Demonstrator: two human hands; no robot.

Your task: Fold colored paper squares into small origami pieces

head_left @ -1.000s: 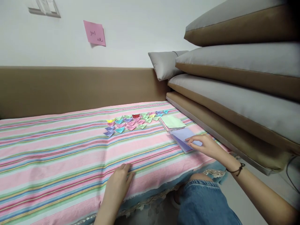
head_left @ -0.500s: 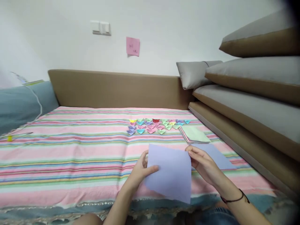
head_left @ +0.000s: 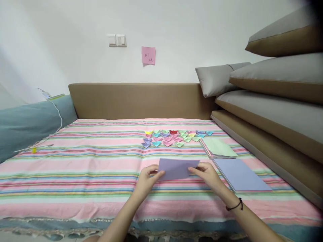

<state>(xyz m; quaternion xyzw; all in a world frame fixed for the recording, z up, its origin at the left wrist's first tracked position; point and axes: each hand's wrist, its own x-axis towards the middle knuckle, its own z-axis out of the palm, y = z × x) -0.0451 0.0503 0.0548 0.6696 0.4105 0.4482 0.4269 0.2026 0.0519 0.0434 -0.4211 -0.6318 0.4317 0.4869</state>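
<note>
Both hands hold a purple sheet of paper [head_left: 176,169] above the striped cloth. Its left edge is pinched by my left hand [head_left: 148,178], thumb on the near face and fingers behind. My right hand [head_left: 205,173] grips the right edge the same way. The sheet looks like a low, wide strip, tilted or folded; I cannot tell which. Beyond it lie several small folded paper boats [head_left: 168,143] in rows, in many colours. Right of my right hand is a stack of paper with a purple sheet on top [head_left: 243,174]; behind it sits a pale green stack [head_left: 219,148].
A striped cloth [head_left: 75,168] covers the seat. Stacked grey and brown cushions [head_left: 272,101] line the right side. A brown backrest [head_left: 138,101] stands behind. On the left are a blue armrest [head_left: 37,117], a white cable [head_left: 60,117] and a small yellow object [head_left: 34,150].
The purple sheet stood tall and square before; now it appears as a low strip, held level at both sides. My right hand has moved lower on its edge. The camera view has shifted.
</note>
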